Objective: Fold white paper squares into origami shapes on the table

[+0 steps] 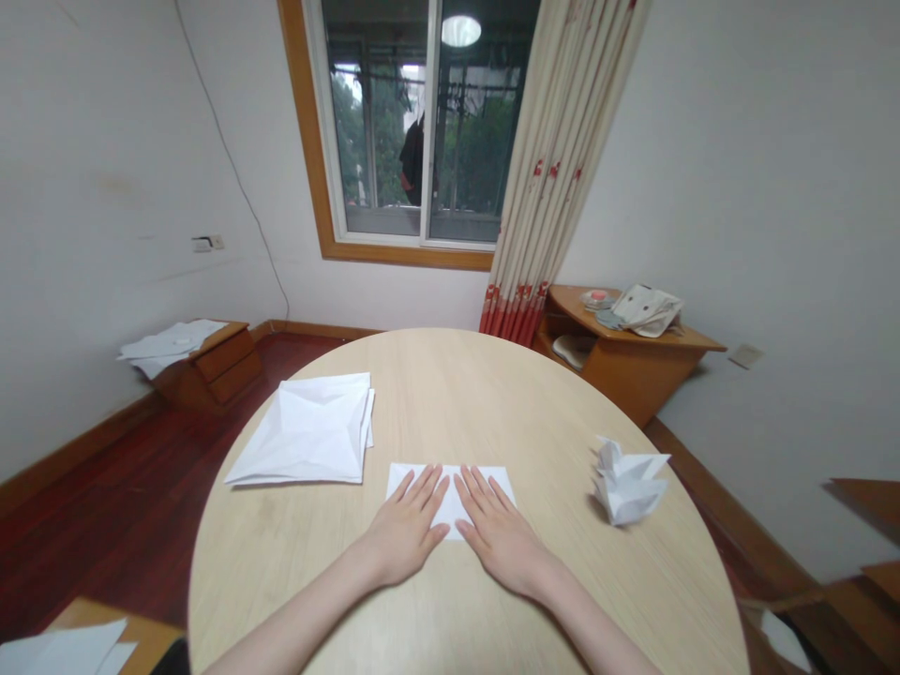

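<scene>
A white sheet of paper (444, 511), rectangular and apparently folded, lies flat on the round wooden table (478, 619). My left hand (410, 525) rests palm down on its left half, fingers stretched toward the far edge. On the right half lies my right hand (496, 525), also flat with its fingers extended. Both thumbs point inward, with a narrow strip of paper showing between the hands. My palms and fingers cover much of the sheet, so its folds are partly hidden.
A stack of creased white paper (309, 427) lies at the table's left. Toward the right edge stands a folded paper figure (629, 483). Beyond the table are a small drawer cabinet (229, 361) and a corner cabinet (633, 375) holding a cloth bag (648, 309).
</scene>
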The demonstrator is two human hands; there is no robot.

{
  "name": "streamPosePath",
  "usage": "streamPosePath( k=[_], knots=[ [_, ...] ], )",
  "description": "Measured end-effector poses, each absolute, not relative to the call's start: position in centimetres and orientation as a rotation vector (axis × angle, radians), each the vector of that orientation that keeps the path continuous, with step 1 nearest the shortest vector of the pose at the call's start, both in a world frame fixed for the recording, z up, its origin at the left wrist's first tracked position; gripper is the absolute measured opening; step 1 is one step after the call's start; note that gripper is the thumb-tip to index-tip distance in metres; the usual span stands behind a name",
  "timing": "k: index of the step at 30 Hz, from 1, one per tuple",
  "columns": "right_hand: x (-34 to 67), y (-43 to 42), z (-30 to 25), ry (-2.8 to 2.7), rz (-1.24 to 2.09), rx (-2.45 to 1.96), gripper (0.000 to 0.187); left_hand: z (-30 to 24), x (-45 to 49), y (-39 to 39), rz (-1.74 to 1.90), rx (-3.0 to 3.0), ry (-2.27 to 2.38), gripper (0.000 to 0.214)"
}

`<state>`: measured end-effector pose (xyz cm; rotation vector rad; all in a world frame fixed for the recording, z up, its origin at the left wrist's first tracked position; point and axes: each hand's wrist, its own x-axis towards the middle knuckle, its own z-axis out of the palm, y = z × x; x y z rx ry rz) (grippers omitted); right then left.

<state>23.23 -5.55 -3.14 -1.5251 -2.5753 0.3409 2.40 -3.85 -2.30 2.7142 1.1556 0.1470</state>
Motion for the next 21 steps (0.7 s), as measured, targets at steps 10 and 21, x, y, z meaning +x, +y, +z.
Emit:
streamPosePath(
  k=[10,21],
  knots=[
    [24.7,-5.5,-1.2,-2.621,0.528,-1.617,0.063,-2.1,1.0,-3.1,0.056,2.68,1.034,0.058],
    [25.7,-5.4,0.1,-2.602,0.709,-1.764,0.058,-1.5,-0.3,-2.7,-0.001,2.723,1.092,0.056]
  ],
)
